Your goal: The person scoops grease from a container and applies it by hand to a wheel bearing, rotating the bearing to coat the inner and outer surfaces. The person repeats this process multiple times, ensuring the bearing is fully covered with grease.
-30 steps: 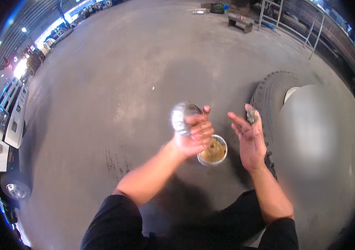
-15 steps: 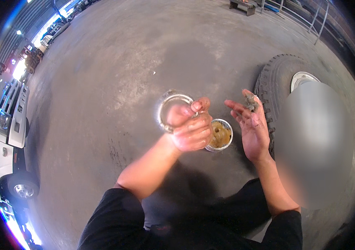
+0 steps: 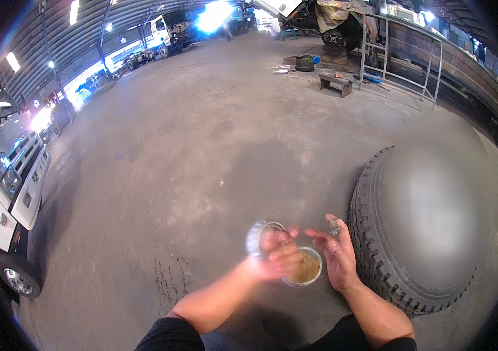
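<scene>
Ring [image 3: 253, 241], silver, round: sits in left hand [image 3: 277, 259], fingers curled about it, some apparently inside the bore (motion-blurred, so exact grip not legible). No long axis to read; tilted, direction uncertain.

Tub [image 3: 320, 274], round, pale-rimmed: lies to the lower right of ring, between both hands as viewed, mouth upward. Holds brown paste [image 3: 309, 270], probably grease.

Nearer tub: left hand, overlapping its upper left edge in view; whether touching, cannot tell.

Right hand [image 3: 340, 261]: just right of tub, fingers raised and loosely spread, pinching nothing. Bears grey lump [image 3: 335, 226] near a fingertip.

Tyre [image 3: 366, 228], black, treaded: to the right of right hand; middle lost under a smooth blur.

Hidden: tub's left side behind left hand, also its base and footing; part of ring behind fingers. Hard to make out: height of either hand above tub. Cut off: sleeves at lower edge; white truck [image 3: 12, 199] at left rim.
</scene>
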`<state>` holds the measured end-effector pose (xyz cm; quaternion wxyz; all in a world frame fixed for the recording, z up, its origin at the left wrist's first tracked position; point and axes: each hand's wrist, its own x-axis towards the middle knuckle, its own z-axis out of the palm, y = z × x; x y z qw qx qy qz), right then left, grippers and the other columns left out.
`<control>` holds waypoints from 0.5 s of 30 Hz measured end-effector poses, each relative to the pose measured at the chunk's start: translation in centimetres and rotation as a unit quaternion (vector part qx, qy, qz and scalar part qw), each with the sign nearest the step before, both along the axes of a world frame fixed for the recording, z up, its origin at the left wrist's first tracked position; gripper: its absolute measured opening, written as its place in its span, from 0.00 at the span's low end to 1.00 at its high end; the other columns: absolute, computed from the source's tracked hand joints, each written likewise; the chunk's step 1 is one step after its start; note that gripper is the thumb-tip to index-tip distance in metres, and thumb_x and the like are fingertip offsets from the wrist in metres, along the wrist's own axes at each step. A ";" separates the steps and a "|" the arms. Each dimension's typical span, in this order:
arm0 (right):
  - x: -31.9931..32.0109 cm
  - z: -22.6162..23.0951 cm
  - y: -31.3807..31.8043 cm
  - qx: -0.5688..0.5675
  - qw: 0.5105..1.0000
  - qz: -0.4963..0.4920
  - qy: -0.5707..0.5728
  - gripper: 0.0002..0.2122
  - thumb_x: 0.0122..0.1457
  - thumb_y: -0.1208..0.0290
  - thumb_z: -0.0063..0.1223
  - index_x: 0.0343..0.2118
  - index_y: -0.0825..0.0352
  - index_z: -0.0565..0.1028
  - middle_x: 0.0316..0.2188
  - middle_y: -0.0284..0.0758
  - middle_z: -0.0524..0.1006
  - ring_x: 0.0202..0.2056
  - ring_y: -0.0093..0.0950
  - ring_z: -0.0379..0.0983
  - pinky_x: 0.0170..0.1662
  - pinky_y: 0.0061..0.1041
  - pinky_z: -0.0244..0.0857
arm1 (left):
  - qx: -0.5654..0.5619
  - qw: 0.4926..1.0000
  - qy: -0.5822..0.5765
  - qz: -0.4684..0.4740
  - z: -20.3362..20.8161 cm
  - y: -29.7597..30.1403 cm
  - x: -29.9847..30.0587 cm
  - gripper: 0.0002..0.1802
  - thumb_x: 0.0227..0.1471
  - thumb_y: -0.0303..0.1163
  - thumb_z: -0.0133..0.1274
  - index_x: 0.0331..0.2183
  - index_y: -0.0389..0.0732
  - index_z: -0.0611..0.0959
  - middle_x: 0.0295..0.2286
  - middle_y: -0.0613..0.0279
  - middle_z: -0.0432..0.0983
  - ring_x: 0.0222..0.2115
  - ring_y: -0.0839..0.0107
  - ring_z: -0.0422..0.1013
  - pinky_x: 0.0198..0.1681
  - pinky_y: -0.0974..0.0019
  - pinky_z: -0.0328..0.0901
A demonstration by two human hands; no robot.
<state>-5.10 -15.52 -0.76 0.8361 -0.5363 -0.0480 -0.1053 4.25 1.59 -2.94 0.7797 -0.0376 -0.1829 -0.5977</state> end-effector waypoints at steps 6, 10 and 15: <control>-0.2 -0.3 -0.4 0.014 1.000 0.016 0.002 0.32 0.57 0.58 0.50 0.61 0.60 0.53 0.47 0.46 0.72 0.54 0.34 0.64 0.59 0.36 0.48 | 0.008 1.000 -0.010 0.015 -0.3 -0.6 -0.5 0.15 0.58 0.37 0.41 0.43 0.43 0.76 0.12 0.66 0.65 0.17 0.74 0.59 0.21 0.70 0.59; -0.3 -0.1 -0.2 0.008 1.000 0.011 0.015 0.31 0.57 0.58 0.49 0.61 0.60 0.52 0.47 0.46 0.72 0.54 0.35 0.64 0.60 0.37 0.48 | 0.007 1.000 -0.014 0.021 -0.5 -0.5 -0.5 0.15 0.58 0.37 0.41 0.43 0.42 0.77 0.12 0.66 0.65 0.17 0.74 0.59 0.21 0.70 0.58; -0.4 -0.4 -0.3 0.005 1.000 0.016 0.023 0.31 0.57 0.59 0.49 0.61 0.60 0.52 0.47 0.46 0.72 0.54 0.35 0.64 0.60 0.38 0.48 | 0.009 1.000 -0.005 0.022 -0.2 -0.5 -0.6 0.16 0.59 0.38 0.40 0.42 0.42 0.77 0.12 0.66 0.65 0.17 0.73 0.59 0.21 0.70 0.58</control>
